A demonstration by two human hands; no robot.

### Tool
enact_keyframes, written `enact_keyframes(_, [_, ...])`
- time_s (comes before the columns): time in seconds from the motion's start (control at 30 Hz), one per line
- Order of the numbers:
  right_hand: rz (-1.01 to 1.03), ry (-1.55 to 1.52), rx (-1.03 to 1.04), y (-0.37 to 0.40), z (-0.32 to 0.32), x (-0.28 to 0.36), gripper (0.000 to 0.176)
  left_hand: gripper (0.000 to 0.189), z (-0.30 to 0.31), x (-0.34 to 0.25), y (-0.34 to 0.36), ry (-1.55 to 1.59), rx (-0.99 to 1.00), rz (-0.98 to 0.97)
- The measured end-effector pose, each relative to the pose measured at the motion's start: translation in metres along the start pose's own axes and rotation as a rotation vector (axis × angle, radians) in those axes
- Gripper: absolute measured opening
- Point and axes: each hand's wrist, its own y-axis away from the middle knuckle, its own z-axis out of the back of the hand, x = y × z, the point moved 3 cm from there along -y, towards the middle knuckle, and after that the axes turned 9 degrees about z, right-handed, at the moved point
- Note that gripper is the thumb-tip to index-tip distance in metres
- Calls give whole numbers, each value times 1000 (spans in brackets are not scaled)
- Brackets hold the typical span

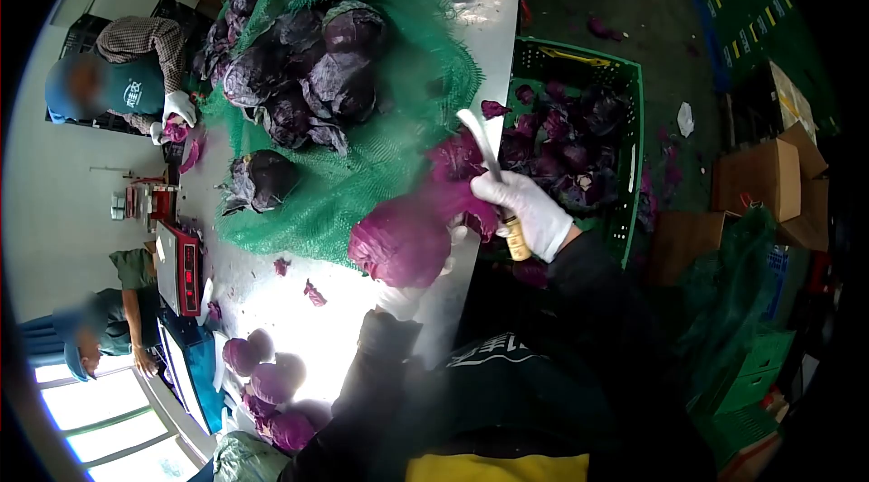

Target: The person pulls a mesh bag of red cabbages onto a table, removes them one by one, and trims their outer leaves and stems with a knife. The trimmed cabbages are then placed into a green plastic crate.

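Observation:
My left hand [400, 299], in a white glove, is wrapped round the underside of a purple cabbage [398, 242] above the metal table. In my gloved right hand [534, 210] is a knife [482, 143] with a wooden handle, its pale blade pointing up and away. Loose purple leaves [463, 183] hang between the cabbage and my right hand. Dark unpeeled cabbages [308, 66] lie piled on a green mesh net [398, 138], with one separate dark cabbage [262, 179] nearer to me.
A green crate [636, 147] of trimmed leaves stands beyond the table edge at right. Peeled cabbages [276, 382] and a red scale [179, 269] are at left. Two co-workers [136, 88] are across the table. Cardboard boxes [756, 179] stand at far right.

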Motion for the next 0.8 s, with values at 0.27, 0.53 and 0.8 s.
enact_keyframes(0.27, [445,148,-442,6,90,88,17,67,24,1,-4,-314,-193,103])
enact_keyframes(0.53, [36,457,-55,11,-28,29,41,68,-8,-32,-7,226,-375,-18])
enact_keyframes(0.8, [403,385,-225,-12,41,39,14,78,5,-46,7,1,-414,-243])
